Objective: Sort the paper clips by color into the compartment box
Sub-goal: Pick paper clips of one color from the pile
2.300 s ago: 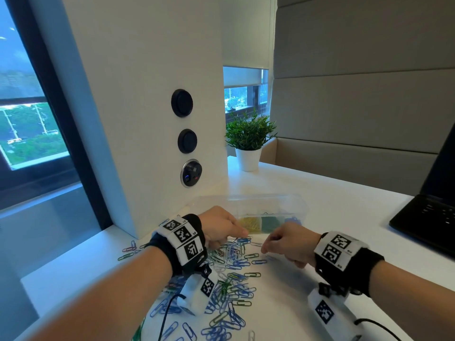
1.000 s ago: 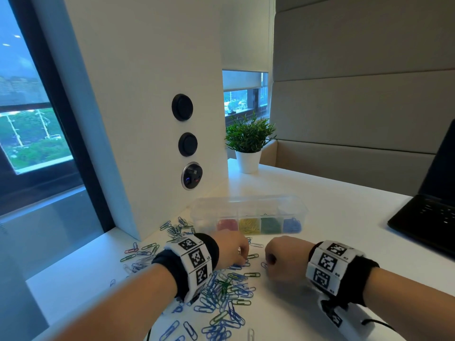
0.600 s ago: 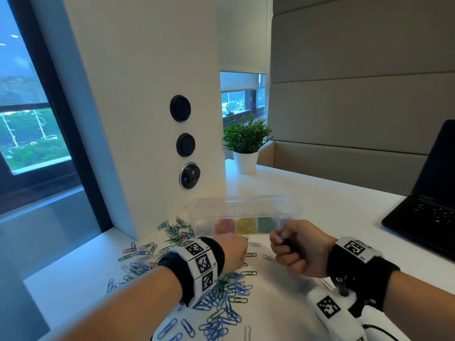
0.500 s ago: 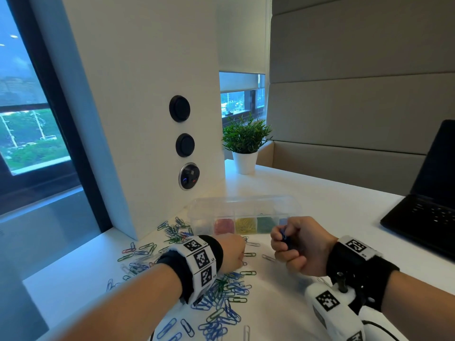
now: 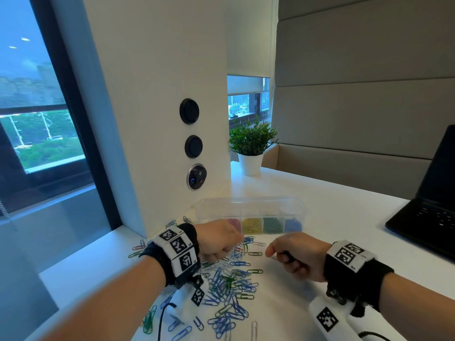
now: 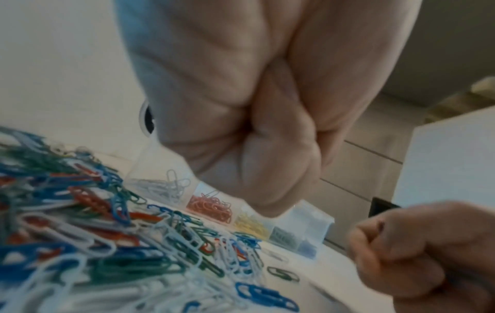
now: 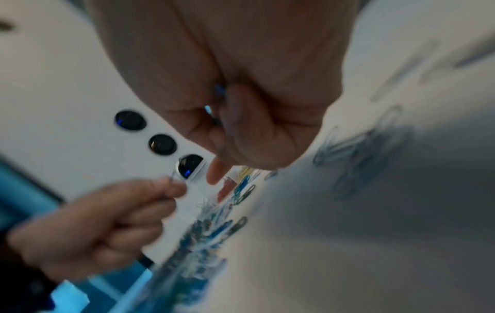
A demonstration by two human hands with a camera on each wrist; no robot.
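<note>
Both hands hover over the loose paper clips [image 5: 229,286] on the desk [image 5: 344,217]. The right hand [image 5: 296,254] is fisted around blue clips. The left hand [image 5: 219,242] is curled; its contents cannot be told. The box [image 5: 251,212] sits just beyond. Risk: mixed colours in 1 fist landing in the wrong compartment.

Left hand [image 5: 216,243] hides compartment box [image 5: 251,205] left end; right hand [image 7: 241,110] fist contents blurred, unclear.
</note>
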